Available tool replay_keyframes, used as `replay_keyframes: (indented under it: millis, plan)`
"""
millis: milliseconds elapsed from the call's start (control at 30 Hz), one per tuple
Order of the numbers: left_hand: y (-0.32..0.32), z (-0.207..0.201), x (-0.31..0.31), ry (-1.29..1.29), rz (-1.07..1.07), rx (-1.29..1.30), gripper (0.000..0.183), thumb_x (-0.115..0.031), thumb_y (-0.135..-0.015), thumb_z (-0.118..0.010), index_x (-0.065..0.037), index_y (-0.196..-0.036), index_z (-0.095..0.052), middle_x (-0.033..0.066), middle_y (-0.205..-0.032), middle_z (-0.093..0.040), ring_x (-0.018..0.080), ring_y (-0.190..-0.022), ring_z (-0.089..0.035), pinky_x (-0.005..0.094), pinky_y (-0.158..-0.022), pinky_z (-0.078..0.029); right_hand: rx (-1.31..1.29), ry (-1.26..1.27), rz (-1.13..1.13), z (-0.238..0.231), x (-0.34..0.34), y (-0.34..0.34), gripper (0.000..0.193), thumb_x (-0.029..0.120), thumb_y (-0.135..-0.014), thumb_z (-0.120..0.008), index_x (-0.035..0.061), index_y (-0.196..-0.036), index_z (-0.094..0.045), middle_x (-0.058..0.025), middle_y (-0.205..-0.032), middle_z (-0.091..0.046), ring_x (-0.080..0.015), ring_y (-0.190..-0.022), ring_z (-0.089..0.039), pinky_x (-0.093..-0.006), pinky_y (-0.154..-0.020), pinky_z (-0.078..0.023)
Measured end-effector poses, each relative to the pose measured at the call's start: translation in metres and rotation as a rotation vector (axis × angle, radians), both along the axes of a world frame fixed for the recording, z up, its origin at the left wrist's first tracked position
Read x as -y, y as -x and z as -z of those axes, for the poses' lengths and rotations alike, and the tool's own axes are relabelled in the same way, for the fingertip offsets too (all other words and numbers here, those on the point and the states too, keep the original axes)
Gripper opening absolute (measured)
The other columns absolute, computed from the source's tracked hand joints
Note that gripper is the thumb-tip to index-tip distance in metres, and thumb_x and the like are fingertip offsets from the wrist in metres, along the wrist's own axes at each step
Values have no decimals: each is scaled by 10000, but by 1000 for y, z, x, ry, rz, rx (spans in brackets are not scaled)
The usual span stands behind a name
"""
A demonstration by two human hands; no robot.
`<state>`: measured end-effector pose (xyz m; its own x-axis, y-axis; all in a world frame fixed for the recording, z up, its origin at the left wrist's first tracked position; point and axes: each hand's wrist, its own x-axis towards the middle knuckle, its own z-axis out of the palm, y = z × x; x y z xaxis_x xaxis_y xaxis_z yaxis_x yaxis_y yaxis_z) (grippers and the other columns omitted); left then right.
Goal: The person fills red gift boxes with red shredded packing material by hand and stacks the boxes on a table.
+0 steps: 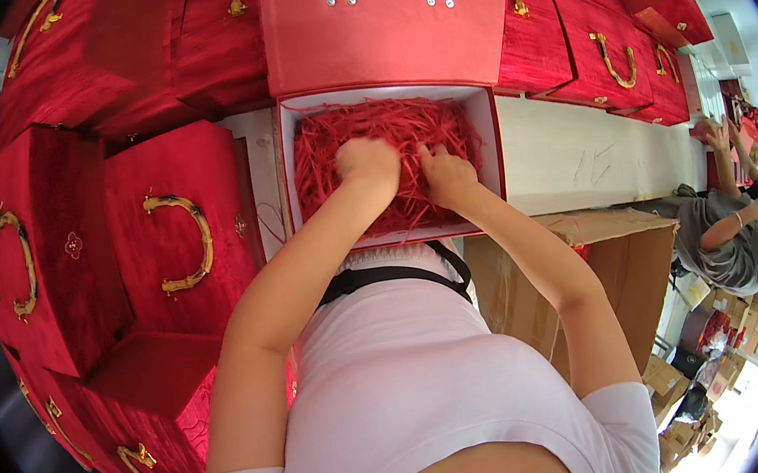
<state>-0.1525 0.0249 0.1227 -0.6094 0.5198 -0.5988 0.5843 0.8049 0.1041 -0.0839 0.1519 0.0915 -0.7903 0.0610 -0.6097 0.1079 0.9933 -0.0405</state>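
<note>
An open red gift box (486, 145) with white inner walls stands in front of me, its lid (389, 34) folded back on the far side. Red shredded paper (343, 128) fills the box. My left hand (371, 167) is sunk into the shreds left of the middle, curled with its fingertips hidden in them. To its right, my right hand (449, 177) bends its fingers down into the same paper, pinching some strands. The two hands are a short gap apart.
Closed red boxes with bamboo-like handles crowd the left (177, 231) and the far side (596, 48). A pale tabletop (593, 142) extends to the right. An open cardboard carton (606, 257) stands below it. Another person (728, 225) is at the far right, near stacked cartons.
</note>
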Motion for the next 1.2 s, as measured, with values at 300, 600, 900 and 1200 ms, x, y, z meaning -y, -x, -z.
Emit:
replay_keyframes:
  millis: [300, 600, 900, 1200]
  plan:
    - [13, 72, -49, -307, 341, 113, 435, -181, -791, -534, -160, -1223, -492, 112, -1282, -426, 279, -1210, -377, 515, -923, -354, 56, -71, 3, 38, 0, -17, 373, 139, -788, -532, -40, -1111, -485, -201, -1000, -583, -315, -922, -581, -413, -749, -496]
    - [16, 115, -55, -797, 55, 210, 452, 7, -754, -446, -70, -1198, -489, 184, -1188, -483, 355, -1105, -454, 420, -934, -380, 334, 530, 491, 7, -5, -1, 574, 237, -762, -548, -78, -1216, -392, -278, -1181, -489, -394, -1067, -511, -406, -860, -453]
    - [34, 17, -32, -616, 216, 4, 208, -36, -725, -519, -80, -912, -597, 92, -964, -606, 285, -999, -537, 429, -828, -419, -268, -52, -94, -52, -21, 2, 293, 161, -766, -571, 96, -1052, -566, -133, -970, -601, -294, -892, -581, -378, -688, -498]
    - [-8, 116, -29, -457, 99, -188, 506, -149, -773, -543, -137, -1267, -434, 113, -1306, -389, 262, -1281, -279, 539, -1047, -181, 184, -16, 222, 61, 1, -8, 649, 256, -729, -643, 30, -1268, -359, -257, -1143, -503, -355, -1019, -552, -429, -855, -451]
